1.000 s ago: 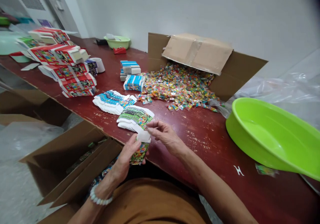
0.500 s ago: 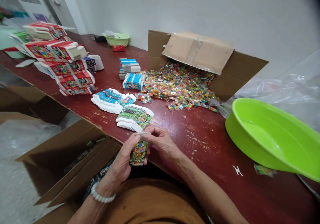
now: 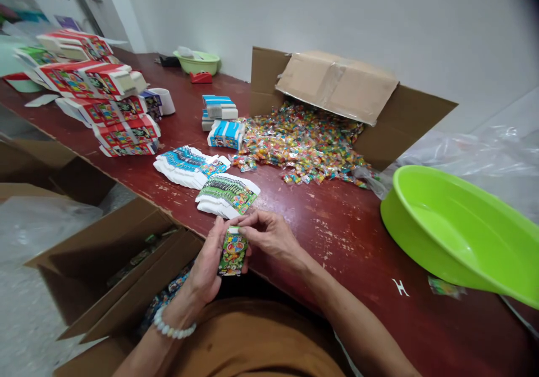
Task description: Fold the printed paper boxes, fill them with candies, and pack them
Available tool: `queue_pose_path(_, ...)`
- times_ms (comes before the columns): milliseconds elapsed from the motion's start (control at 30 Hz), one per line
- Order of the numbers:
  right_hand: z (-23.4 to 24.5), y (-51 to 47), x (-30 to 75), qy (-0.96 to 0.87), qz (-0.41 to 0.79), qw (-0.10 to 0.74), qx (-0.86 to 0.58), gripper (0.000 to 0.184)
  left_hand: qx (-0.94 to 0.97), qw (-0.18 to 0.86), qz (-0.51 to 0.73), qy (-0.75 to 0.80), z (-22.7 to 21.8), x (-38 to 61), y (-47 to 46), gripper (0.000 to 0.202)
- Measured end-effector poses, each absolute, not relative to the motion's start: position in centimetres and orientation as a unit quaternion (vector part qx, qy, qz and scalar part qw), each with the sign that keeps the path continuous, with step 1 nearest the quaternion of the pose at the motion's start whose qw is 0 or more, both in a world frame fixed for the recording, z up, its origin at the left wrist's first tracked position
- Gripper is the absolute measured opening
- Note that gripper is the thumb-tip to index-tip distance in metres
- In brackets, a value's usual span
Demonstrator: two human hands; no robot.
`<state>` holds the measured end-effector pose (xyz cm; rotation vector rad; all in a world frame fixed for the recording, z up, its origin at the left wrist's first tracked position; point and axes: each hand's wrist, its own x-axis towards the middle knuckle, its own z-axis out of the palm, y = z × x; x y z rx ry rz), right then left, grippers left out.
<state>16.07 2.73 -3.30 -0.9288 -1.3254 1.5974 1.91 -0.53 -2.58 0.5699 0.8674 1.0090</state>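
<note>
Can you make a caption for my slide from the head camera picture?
A left hand and right hand hold a small printed carton at a red table, near a heap of wrapped sweets.

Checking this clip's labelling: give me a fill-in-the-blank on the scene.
The hand wearing the white bead bracelet is the ____ one.
The small printed carton is held by ____ hands.
The wrapped sweets lie heaped at an open ____ box.
The lime-green basin sits to the ____ of the hands.

Missing words: left; both; cardboard; right.
</note>
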Motion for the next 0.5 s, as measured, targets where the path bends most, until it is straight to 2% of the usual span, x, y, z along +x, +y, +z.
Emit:
queue_pose_path(67, -3.0, 3.2, 16.1, -0.51, 0.66, 0.415, -0.363, 0.029, 0.271, 0.749, 0.458, 0.394, -2.7, 1.7, -0.5, 0.062)
queue_pose_path(167, -2.8, 3.0, 16.4, -0.559, 0.629, 0.407, -0.355, 0.025, 0.273, 0.754, 0.444, 0.4, -2.8, 1.3, -0.2, 0.061)
queue_pose_path(367, -4.3, 1.6, 16.4, -0.624, 0.573, 0.419, -0.326, 0.025, 0.232, 0.753, 0.452, 0.419, -3.2, 1.4, 0.3, 0.039)
queue_pose_path(500, -5.4, 3.9, 15.8, -0.601, 0.598, 0.386, -0.364, 0.032, 0.277, 0.694, 0.494, 0.444, -2.8, 0.3, 1.0, 0.043)
